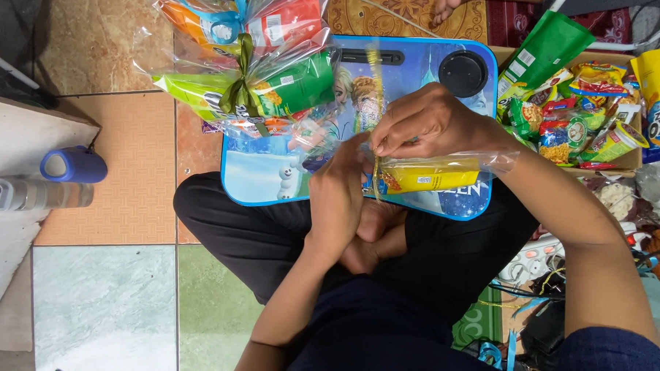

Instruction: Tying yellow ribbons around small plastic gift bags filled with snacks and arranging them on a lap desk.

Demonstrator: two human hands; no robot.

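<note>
I sit cross-legged with a blue cartoon-printed lap tray over my legs. On it lies a clear plastic bag holding a yellow snack packet. My right hand pinches a thin gold ribbon at the bag's gathered neck. My left hand grips the same neck and ribbon from the near side. Finished clear bags of snacks, tied with green and blue ribbons, lie at the tray's far left corner.
A cardboard box of assorted snack packets stands at the right. A blue-capped water bottle lies at the left on a white ledge. A white power strip and loose ribbons sit by my right knee. Another person's foot shows at the top.
</note>
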